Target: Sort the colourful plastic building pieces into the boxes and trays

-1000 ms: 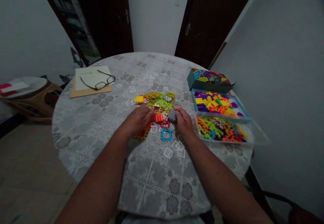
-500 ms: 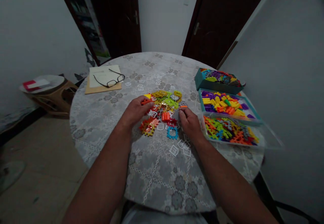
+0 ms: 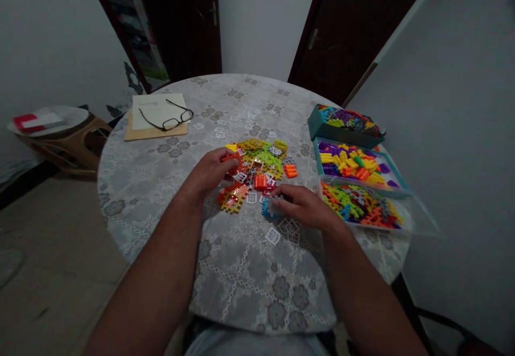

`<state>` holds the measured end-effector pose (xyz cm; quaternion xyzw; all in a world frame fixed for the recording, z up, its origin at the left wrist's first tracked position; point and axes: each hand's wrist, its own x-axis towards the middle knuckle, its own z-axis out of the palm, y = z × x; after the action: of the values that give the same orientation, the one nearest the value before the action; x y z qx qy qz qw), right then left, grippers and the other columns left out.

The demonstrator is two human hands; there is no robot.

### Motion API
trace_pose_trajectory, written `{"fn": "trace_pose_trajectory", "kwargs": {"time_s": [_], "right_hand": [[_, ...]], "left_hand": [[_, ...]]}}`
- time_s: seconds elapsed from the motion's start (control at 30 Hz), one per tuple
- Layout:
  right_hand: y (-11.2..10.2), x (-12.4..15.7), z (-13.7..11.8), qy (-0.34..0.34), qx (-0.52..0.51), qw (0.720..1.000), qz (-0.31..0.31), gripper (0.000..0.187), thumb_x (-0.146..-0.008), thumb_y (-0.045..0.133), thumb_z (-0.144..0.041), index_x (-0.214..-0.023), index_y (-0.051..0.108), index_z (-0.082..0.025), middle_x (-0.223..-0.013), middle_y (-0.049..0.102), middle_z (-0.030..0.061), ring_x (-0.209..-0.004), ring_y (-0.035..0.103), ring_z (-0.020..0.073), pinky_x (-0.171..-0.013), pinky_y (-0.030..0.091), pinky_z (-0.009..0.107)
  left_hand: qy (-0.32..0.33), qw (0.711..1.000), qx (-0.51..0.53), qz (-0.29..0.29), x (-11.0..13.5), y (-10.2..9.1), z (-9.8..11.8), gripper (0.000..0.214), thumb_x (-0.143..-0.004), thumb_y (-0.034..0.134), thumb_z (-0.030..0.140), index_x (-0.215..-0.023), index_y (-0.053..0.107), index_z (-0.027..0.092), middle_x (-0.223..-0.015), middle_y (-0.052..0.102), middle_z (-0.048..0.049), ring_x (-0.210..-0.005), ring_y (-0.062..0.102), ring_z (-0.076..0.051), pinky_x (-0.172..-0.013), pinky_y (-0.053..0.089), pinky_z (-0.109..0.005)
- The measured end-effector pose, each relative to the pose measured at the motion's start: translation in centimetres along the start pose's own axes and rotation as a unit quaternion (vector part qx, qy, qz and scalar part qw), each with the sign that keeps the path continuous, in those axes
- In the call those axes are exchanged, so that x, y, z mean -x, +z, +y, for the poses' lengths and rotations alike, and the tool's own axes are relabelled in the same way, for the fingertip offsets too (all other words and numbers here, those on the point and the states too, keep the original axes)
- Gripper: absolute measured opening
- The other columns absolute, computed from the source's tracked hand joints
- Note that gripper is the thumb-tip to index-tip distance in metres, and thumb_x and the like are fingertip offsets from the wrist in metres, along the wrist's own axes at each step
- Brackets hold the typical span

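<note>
In the head view, my left hand (image 3: 211, 171) is closed on a red-orange toothed building piece (image 3: 230, 158) at the left side of a loose pile. My right hand (image 3: 303, 204) pinches a grey toothed building piece (image 3: 276, 204), which covers part of a blue square piece (image 3: 266, 209) near the front of the pile. Between the hands lie yellow-green toothed pieces (image 3: 267, 157) and a bright orange-red ribbed piece (image 3: 260, 182). A yellow and orange toothed piece (image 3: 231, 201) rests just below my left hand.
On the right stand a teal box (image 3: 317, 125) of toothed pieces, a tray (image 3: 322, 165) of yellow, orange and purple parts, and a clear container (image 3: 396, 226). Glasses (image 3: 171, 124) lie on papers at the left. White window-like frames (image 3: 273, 236) are scattered across the round table (image 3: 241, 286).
My right hand has moved nearer to me with the grey piece, from beside the orange ribbed part to over the blue square. My left hand keeps its hold. The view has shifted slightly.
</note>
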<state>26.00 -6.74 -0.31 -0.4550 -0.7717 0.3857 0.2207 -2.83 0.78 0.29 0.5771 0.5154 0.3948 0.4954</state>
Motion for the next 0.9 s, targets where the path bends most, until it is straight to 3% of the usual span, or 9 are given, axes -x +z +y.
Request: {"fn": "trace_pose_trajectory", "kwargs": {"time_s": [0.1, 0.2, 0.3, 0.47, 0.73, 0.9], "right_hand": [[0.0, 0.5, -0.1, -0.007, 0.035, 0.999, 0.004, 0.02, -0.106, 0.061, -0.039, -0.106, 0.076, -0.026, -0.093, 0.075, 0.0006, -0.082, 0.066, 0.0201, -0.075, 0.049, 0.032], [0.6, 0.5, 0.2, 0.018, 0.137, 0.99, 0.038, 0.008, -0.098, 0.074, -0.032, -0.103, 0.075, -0.026, -0.101, 0.076, 0.0042, -0.09, 0.067, 0.0241, -0.081, 0.048, 0.035], [1.2, 0.3, 0.3, 0.058, 0.193, 0.979, 0.033, 0.024, -0.092, 0.083, -0.031, -0.113, 0.073, -0.025, -0.115, 0.075, 0.0088, -0.102, 0.067, 0.0273, -0.088, 0.048, 0.036], [1.6, -0.2, -0.1, 0.1, 0.197, 0.975, -0.017, 0.045, -0.093, 0.081, -0.032, -0.135, 0.066, -0.023, -0.13, 0.072, 0.0105, -0.114, 0.066, 0.0272, -0.095, 0.047, 0.036], [1.5, -0.3, -0.3, 0.107, 0.154, 0.982, 0.001, 0.047, -0.089, 0.078, -0.022, -0.134, 0.068, -0.027, -0.119, 0.078, 0.0074, -0.105, 0.07, 0.0269, -0.087, 0.046, 0.033], [1.9, 0.1, -0.1, 0.099, 0.159, 0.982, 0.017, 0.043, -0.085, 0.08, -0.025, -0.128, 0.072, -0.024, -0.127, 0.074, 0.0097, -0.114, 0.067, 0.0283, -0.096, 0.046, 0.035]], "left_hand": [[0.009, 0.999, -0.029, -0.008, 0.2, 0.3, 0.4, 0.024, -0.084, 0.072, 0.041, -0.096, 0.072, 0.02, -0.081, 0.07, -0.0011, -0.067, 0.064, -0.017, -0.063, 0.056, -0.031], [0.011, 0.998, -0.055, -0.01, 0.3, 0.7, 0.5, 0.022, -0.086, 0.07, 0.038, -0.099, 0.072, 0.021, -0.081, 0.071, -0.0007, -0.065, 0.064, -0.016, -0.062, 0.054, -0.03], [0.021, 0.998, -0.065, -0.013, 0.3, 0.9, 0.3, 0.022, -0.089, 0.068, 0.039, -0.1, 0.072, 0.021, -0.082, 0.072, -0.0008, -0.067, 0.065, -0.016, -0.064, 0.053, -0.03], [0.032, 0.995, -0.096, -0.02, 0.4, 1.3, 0.4, 0.023, -0.091, 0.067, 0.041, -0.101, 0.073, 0.021, -0.084, 0.073, -0.0015, -0.071, 0.065, -0.019, -0.067, 0.05, -0.031], [0.04, 0.99, -0.132, -0.004, 0.9, 2.1, 1.5, 0.023, -0.089, 0.067, 0.039, -0.099, 0.076, 0.021, -0.088, 0.076, -0.0043, -0.079, 0.067, -0.024, -0.074, 0.05, -0.035], [0.058, 0.991, -0.117, 0.0, 1.2, 2.5, 1.7, 0.022, -0.088, 0.066, 0.038, -0.097, 0.077, 0.021, -0.089, 0.077, -0.0058, -0.083, 0.068, -0.026, -0.076, 0.05, -0.036]]}}
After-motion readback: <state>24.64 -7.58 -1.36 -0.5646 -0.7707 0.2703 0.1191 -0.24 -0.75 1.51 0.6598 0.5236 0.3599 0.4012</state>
